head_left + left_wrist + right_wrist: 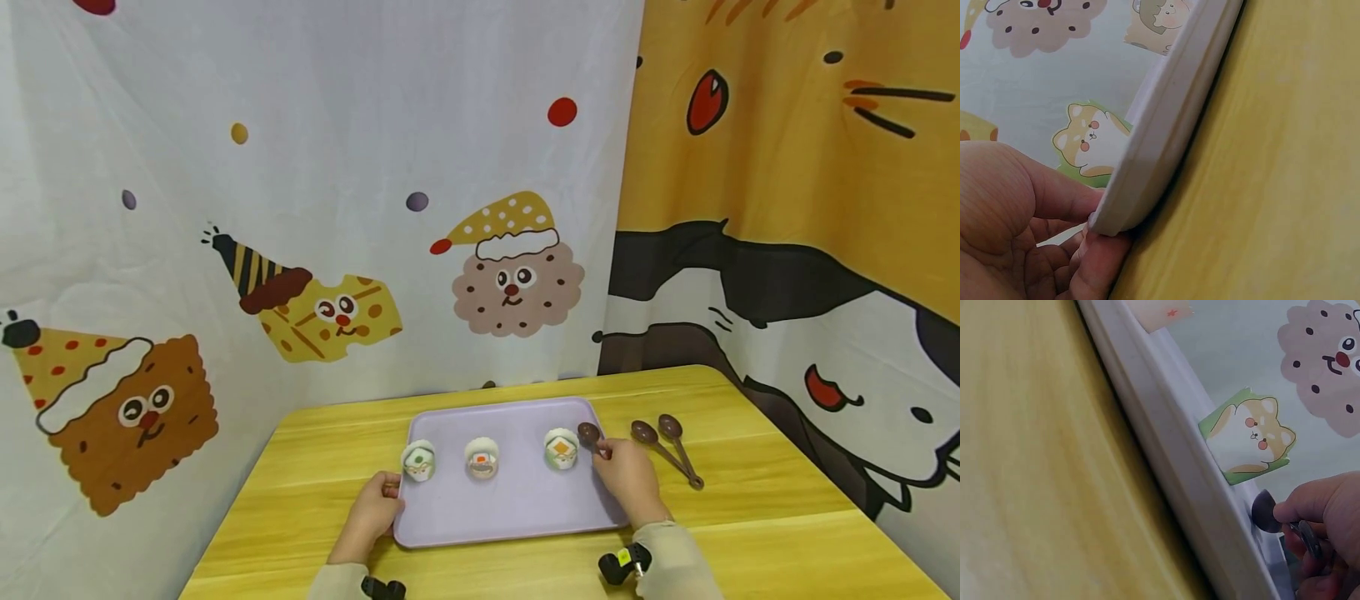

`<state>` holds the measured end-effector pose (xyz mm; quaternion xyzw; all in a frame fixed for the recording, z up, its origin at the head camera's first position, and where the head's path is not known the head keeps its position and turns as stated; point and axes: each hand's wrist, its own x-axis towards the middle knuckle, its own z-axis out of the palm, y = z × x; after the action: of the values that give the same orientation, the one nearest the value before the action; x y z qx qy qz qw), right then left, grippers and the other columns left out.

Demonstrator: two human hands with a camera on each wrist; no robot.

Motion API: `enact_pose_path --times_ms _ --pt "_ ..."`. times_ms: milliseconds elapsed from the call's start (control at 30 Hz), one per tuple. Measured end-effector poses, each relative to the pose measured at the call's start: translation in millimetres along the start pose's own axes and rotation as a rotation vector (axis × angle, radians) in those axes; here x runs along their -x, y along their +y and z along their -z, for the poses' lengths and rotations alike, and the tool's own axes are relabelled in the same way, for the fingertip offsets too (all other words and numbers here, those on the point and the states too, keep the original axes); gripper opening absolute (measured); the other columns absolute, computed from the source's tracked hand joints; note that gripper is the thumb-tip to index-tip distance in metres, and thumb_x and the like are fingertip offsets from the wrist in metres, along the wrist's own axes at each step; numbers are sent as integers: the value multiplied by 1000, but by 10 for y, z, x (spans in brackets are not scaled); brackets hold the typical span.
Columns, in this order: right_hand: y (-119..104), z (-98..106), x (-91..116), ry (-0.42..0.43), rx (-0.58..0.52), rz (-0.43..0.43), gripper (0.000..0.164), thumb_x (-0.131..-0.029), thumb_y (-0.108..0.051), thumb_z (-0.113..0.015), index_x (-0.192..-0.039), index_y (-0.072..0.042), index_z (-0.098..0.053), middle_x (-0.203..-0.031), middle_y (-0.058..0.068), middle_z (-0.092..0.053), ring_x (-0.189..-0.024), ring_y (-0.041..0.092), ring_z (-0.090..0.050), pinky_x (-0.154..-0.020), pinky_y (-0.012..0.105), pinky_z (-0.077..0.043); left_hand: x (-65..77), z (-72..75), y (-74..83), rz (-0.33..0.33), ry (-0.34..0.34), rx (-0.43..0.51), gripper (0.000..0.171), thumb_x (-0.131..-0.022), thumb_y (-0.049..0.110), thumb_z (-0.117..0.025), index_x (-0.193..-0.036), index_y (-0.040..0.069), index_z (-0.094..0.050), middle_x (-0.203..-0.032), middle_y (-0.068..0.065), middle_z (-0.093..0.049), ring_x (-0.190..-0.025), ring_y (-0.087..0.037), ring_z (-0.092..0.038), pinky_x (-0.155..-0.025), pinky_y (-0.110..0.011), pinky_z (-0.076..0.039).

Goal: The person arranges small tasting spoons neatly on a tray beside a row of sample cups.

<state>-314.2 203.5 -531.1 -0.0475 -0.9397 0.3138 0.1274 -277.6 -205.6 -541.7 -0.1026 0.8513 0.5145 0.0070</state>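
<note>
Left hand [372, 506] is gripping the tray [517, 504]; right hand [626, 477] is pinching a spoon [588, 433] above it, just beside the rightmost cup [561, 450]; the step is looking like placement; the next move is probably calling for a gentle release.

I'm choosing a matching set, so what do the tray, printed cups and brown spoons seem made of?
Tray: likely plastic, smooth and softly satin, given its even lilac colour and moulded rim.
Cups: probably paper or thin card, suggested by thin-looking walls with crisp printed pictures.
Spoons: perhaps glossy plastic; the bowls show highlights, but I can't be certain.
</note>
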Motion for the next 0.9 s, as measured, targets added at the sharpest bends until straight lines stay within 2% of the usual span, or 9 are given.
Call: enact_pose_path --times_ms 200,333,633,900 --pt "11 -30 -1 1 2 -28 32 -83 -12 -72 -111 3 -74 -85 8 -70 -71 20 -60 -63 38 -51 2 -8 -16 -9 -4 5 39 -85 -12 -59 -124 -8 -54 -99 -17 -56 -85 -29 -58 -54 -35 -53" --pt "26 -41 -5 -7 22 -42 34 -83 -14 -72 -113 3 -74 -90 12 -73 -74 22 -62 -67 43 -54 0 -10 -12 -11 -6 10 39 -85 -11 -59 -124 -8 -55 -98 -17 -56 -84 -29 -58 -54 -35 -53" --pt "16 -69 6 -4 71 -16 31 -83 -12 -70 -109 5 -74 -100 19 -74 -86 33 -70 -76 51 -55 -6 -10 -21 -4 -5 4 39 -85 -11 -59 -124 -8 -55 -98 -16 -54 -85 -29 -57 -54 -34 -53" --pt "-2 -65 13 -12 77 -13 26 -84 -11 -69 -105 3 -75 -98 19 -73 -84 33 -69 -77 51 -56 10 -3 -4 -4 -3 1 40 -85 -12 -59 -124 -8 -55 -98 -16 -54 -85 -29 -56 -56 -35 -53"
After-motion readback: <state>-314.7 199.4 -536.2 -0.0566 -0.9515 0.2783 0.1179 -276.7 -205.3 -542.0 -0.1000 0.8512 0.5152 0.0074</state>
